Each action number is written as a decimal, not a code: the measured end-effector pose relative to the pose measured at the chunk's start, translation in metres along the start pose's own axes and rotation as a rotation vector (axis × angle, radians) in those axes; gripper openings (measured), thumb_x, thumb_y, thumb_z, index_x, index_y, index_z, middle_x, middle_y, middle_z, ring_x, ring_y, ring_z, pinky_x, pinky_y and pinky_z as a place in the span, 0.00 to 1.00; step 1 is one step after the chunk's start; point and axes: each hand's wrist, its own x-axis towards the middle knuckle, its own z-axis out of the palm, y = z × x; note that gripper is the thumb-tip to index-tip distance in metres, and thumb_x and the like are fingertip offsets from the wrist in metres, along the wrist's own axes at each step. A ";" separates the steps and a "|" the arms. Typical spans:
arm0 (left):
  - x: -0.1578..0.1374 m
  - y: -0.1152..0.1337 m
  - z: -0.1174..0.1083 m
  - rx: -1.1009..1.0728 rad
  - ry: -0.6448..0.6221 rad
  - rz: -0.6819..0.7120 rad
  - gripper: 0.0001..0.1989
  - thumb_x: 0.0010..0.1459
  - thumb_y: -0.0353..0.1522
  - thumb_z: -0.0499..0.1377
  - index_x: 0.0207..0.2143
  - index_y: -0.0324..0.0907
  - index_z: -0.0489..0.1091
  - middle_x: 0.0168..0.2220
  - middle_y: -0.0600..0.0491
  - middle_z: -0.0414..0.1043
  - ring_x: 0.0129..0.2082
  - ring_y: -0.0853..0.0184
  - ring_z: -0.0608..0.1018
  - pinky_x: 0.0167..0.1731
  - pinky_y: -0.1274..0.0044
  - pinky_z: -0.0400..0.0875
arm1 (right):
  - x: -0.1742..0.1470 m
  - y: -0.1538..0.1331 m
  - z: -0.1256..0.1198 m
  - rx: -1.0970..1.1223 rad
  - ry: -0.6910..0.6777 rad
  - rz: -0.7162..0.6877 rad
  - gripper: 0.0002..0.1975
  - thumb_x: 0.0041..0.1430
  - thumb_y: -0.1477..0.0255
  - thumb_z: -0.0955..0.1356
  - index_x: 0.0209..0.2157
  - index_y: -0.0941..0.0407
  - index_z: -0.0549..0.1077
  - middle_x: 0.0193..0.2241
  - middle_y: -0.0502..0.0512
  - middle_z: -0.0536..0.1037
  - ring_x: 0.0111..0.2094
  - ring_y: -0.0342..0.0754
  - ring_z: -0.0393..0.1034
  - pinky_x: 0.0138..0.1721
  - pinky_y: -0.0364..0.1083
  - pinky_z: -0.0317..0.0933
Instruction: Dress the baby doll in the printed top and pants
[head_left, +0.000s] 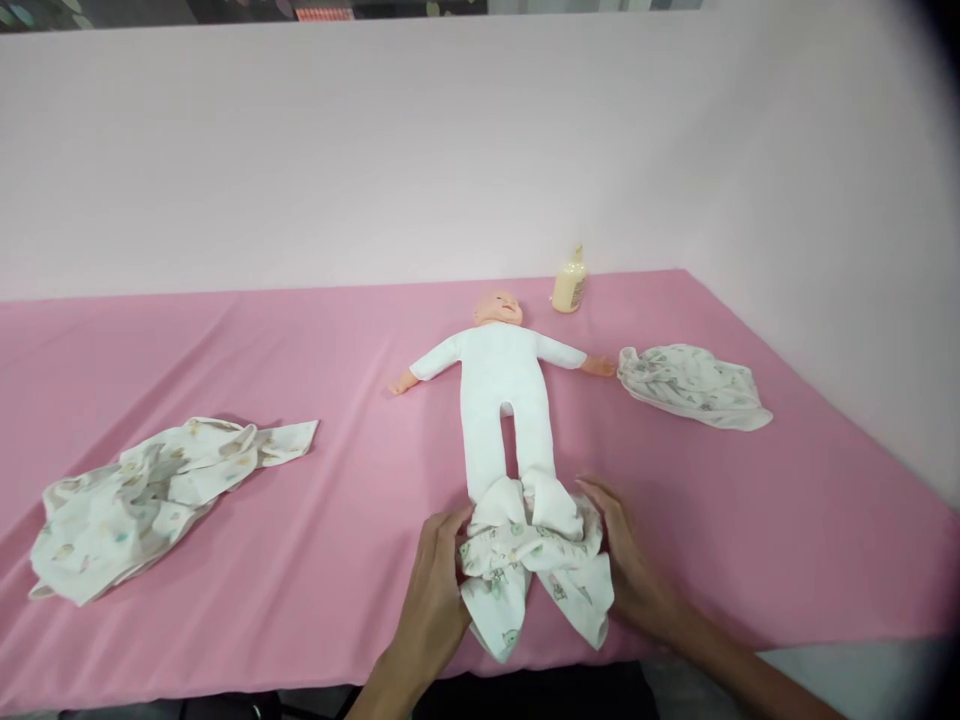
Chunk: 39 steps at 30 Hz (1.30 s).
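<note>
A baby doll (504,375) in a white long-sleeved bodysuit lies on its back on the pink cloth, head away from me and arms spread. Bunched around its lower legs are white printed baby pants (525,555), with the loose ends toward me; the doll's feet are hidden inside. My left hand (435,580) grips the left side of the pants, its fingertips partly behind the fabric. On the right side, my right hand (634,565) is closed on the bunched fabric, one finger extending past its upper edge.
A printed white garment (142,500) lies crumpled at the left. Another printed cloth piece (694,385) rests by the doll's hand at the right. A pale yellow pump bottle (569,283) stands near the white wall (337,160). The pink table cover (315,600) ends just before me.
</note>
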 end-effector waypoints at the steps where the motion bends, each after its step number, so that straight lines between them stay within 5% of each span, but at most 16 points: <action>1: 0.000 -0.001 0.002 0.016 -0.018 -0.003 0.33 0.52 0.34 0.65 0.60 0.44 0.62 0.55 0.42 0.67 0.52 0.53 0.72 0.47 0.64 0.72 | 0.002 -0.002 0.003 0.016 -0.006 -0.002 0.34 0.59 0.68 0.68 0.64 0.52 0.52 0.61 0.66 0.59 0.61 0.63 0.56 0.57 0.60 0.59; 7: -0.006 0.002 0.013 -0.020 -0.023 -0.255 0.19 0.57 0.37 0.60 0.50 0.41 0.65 0.45 0.45 0.73 0.40 0.58 0.77 0.38 0.68 0.73 | 0.006 -0.020 0.008 0.178 0.005 0.108 0.12 0.59 0.71 0.67 0.44 0.53 0.64 0.45 0.59 0.70 0.45 0.55 0.67 0.43 0.53 0.67; 11: -0.012 0.004 0.008 0.042 -0.028 -0.173 0.10 0.59 0.36 0.57 0.41 0.41 0.67 0.42 0.46 0.73 0.39 0.59 0.76 0.37 0.68 0.72 | -0.001 -0.018 0.008 0.204 -0.038 0.133 0.04 0.59 0.73 0.65 0.34 0.54 0.64 0.36 0.54 0.70 0.36 0.49 0.65 0.35 0.47 0.63; 14: -0.018 0.004 -0.001 0.048 -0.161 -0.103 0.07 0.62 0.36 0.54 0.38 0.43 0.68 0.42 0.48 0.73 0.39 0.61 0.75 0.39 0.69 0.72 | -0.006 -0.018 0.006 0.201 -0.064 0.131 0.09 0.62 0.74 0.63 0.27 0.54 0.59 0.28 0.50 0.66 0.29 0.45 0.60 0.29 0.44 0.58; 22: -0.029 0.019 -0.026 -0.081 -0.394 -0.151 0.07 0.62 0.35 0.55 0.41 0.44 0.70 0.42 0.49 0.74 0.41 0.62 0.76 0.42 0.71 0.72 | -0.014 -0.032 -0.023 0.188 -0.348 0.164 0.10 0.64 0.73 0.62 0.29 0.53 0.57 0.29 0.49 0.65 0.29 0.44 0.59 0.29 0.44 0.56; 28: -0.022 0.033 -0.051 -0.248 -0.576 -0.201 0.09 0.57 0.37 0.62 0.40 0.44 0.72 0.51 0.47 0.70 0.48 0.60 0.74 0.48 0.70 0.72 | -0.008 -0.037 -0.049 0.089 -0.429 0.086 0.07 0.64 0.75 0.62 0.30 0.54 0.61 0.30 0.51 0.67 0.31 0.45 0.62 0.31 0.45 0.57; 35: 0.006 0.054 -0.099 -0.151 -0.997 -0.083 0.25 0.49 0.39 0.65 0.51 0.49 0.71 0.52 0.50 0.71 0.52 0.58 0.73 0.53 0.68 0.70 | 0.013 -0.034 -0.093 0.442 -0.632 0.125 0.01 0.63 0.73 0.65 0.36 0.53 0.68 0.40 0.54 0.73 0.39 0.47 0.69 0.39 0.47 0.65; 39: 0.023 0.071 -0.126 -0.095 -1.131 0.044 0.30 0.48 0.32 0.62 0.56 0.48 0.68 0.53 0.49 0.70 0.52 0.59 0.73 0.54 0.68 0.68 | 0.029 -0.035 -0.115 0.638 -0.861 -0.008 0.14 0.51 0.72 0.73 0.39 0.53 0.68 0.42 0.55 0.74 0.45 0.51 0.69 0.48 0.52 0.65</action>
